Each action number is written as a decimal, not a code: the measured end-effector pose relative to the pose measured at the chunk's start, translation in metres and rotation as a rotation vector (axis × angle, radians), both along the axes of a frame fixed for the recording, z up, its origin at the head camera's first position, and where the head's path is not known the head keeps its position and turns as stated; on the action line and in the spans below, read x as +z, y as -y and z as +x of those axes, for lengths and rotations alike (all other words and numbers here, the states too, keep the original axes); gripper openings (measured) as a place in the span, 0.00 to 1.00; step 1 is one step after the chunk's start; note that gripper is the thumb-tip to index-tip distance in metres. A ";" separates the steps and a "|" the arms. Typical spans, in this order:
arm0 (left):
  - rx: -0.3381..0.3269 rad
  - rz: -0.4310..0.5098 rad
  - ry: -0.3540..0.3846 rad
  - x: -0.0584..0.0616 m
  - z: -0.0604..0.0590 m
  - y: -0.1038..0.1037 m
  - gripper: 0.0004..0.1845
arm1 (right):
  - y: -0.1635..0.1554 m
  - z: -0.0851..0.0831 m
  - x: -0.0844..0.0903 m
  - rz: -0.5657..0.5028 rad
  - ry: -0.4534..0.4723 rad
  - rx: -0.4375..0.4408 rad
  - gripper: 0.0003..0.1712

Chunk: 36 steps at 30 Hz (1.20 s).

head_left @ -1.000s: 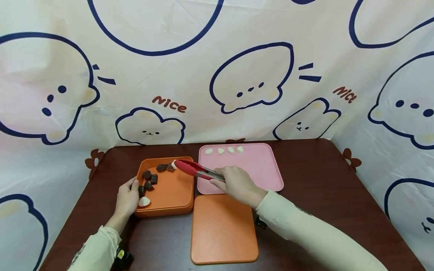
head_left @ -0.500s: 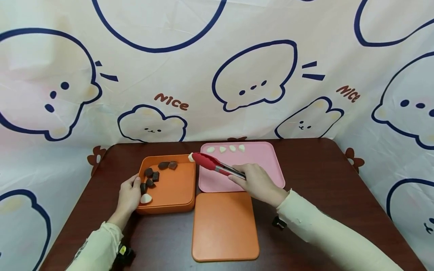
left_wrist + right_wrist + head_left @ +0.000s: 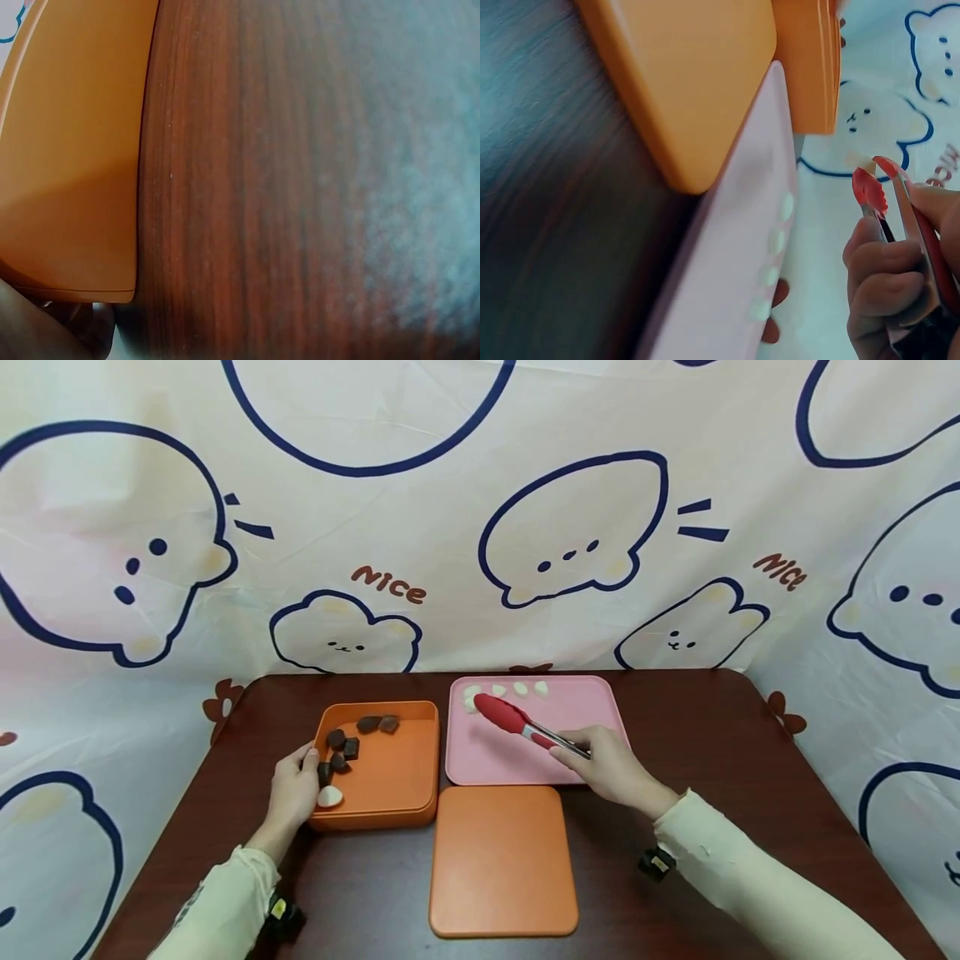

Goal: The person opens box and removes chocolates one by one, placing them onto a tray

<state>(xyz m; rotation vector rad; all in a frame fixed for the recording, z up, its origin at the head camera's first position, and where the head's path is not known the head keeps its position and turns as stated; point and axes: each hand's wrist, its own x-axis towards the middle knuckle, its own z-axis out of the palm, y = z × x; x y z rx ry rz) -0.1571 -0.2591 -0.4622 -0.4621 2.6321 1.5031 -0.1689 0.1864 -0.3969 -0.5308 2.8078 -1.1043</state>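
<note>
My right hand (image 3: 600, 762) grips red-tipped metal tongs (image 3: 517, 723). Their tips pinch a white piece (image 3: 471, 704) low over the back left corner of the pink tray (image 3: 570, 718), beside a row of three white pieces (image 3: 520, 688). In the right wrist view the tongs (image 3: 870, 189) hold the white piece (image 3: 857, 159) above the pink tray (image 3: 735, 247), with my right hand (image 3: 889, 285) curled round the handles. My left hand (image 3: 300, 777) holds the left wall of the orange box (image 3: 390, 772), which contains several dark chunks (image 3: 341, 745) and one white piece (image 3: 330, 796).
An orange lid (image 3: 502, 860) lies flat in front of the pink tray, right of the box. All stands on a dark wooden table (image 3: 712, 752) backed by a cartoon-print cloth. The left wrist view shows only the orange box wall (image 3: 67, 150) and table (image 3: 300, 187).
The tongs carried the white piece out of the orange box and rightward to the pink tray's back left corner. My left hand stayed on the box.
</note>
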 end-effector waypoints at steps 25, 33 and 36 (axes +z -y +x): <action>0.007 0.007 -0.002 -0.001 0.003 0.001 0.31 | -0.065 -0.010 -0.036 -0.117 0.178 -0.181 0.22; -0.006 0.012 -0.011 0.001 0.002 -0.001 0.31 | -0.083 -0.020 -0.034 -0.157 0.216 -0.204 0.24; -0.005 0.013 -0.012 0.002 0.001 -0.002 0.31 | -0.090 -0.026 -0.033 -0.160 0.245 -0.227 0.24</action>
